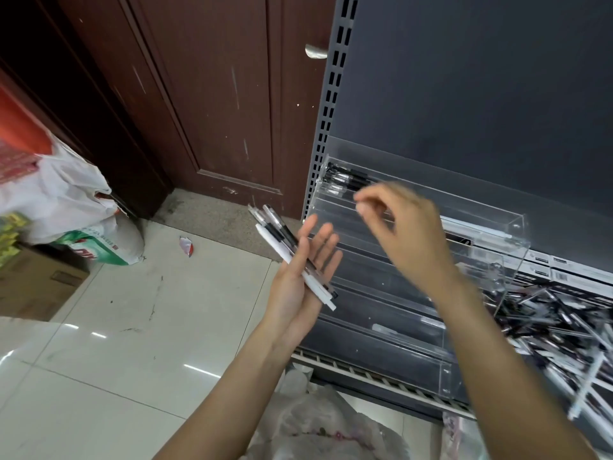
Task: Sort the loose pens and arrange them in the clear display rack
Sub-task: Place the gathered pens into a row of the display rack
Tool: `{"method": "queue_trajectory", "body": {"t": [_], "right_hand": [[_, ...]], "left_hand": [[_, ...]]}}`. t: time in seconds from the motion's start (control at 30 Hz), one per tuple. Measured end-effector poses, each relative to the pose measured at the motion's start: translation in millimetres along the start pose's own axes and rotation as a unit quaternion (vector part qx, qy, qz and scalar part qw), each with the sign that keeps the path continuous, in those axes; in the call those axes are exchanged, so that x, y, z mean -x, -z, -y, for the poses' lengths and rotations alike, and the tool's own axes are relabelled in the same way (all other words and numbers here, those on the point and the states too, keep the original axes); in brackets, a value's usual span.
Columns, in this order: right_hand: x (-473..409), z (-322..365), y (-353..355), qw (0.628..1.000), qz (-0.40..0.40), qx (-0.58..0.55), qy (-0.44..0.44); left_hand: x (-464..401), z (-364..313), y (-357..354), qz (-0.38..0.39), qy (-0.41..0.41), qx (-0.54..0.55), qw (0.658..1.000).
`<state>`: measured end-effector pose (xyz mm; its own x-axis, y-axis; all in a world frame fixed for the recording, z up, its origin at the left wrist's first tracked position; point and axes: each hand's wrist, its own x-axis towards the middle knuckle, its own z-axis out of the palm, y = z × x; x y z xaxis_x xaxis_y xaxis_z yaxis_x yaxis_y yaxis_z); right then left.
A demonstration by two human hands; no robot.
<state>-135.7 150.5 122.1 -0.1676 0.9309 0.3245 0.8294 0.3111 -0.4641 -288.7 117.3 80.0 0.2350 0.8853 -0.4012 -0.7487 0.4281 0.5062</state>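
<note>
Beside a brown door [212,94], the clear display rack [414,247] stood on a dark shelf. Her left hand [303,273], fingers straight, carried a pen bundle [282,240]; the blurred right hand [403,227] hovered loosely curled, seemingly empty. Better to lay matching pens parallel, one tier each.

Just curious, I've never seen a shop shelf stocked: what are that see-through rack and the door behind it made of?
The display rack looks like clear glossy acrylic: see-through walls with bright edges. The door looks like dark brown wood or wood veneer, with raised panel moulding and pale scuffs; which one cannot be told.
</note>
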Motion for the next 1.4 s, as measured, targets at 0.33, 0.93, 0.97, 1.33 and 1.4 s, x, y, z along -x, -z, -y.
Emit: {"method": "queue_trajectory", "body": {"t": [0.33, 0.93, 0.97, 1.33, 1.4], "right_hand": [[96.5, 45.0, -32.1, 0.871, 0.081, -0.348, -0.337], [78.2, -39.4, 8.4, 0.948, -0.154, -0.082, -0.267], [67.7, -45.9, 6.1, 0.960, -0.131, -0.042, -0.245], [29.5, -47.0, -27.8, 0.973, 0.120, 0.040, -0.192], [33.3, -42.0, -26.9, 0.979, 0.101, 0.061, -0.168]], "left_hand": [[9.0, 32.5, 1.1, 0.026, -0.073, -0.279, 0.957], [24.5, 16.5, 32.1, 0.009, 0.056, -0.268, 0.962], [24.4, 12.6, 35.3, 0.000, 0.051, -0.269, 0.962], [22.8, 0.0, 43.8, 0.000, 0.033, -0.250, 0.968], [20.8, 1.6, 42.6, 0.007, 0.038, -0.258, 0.965]]}}
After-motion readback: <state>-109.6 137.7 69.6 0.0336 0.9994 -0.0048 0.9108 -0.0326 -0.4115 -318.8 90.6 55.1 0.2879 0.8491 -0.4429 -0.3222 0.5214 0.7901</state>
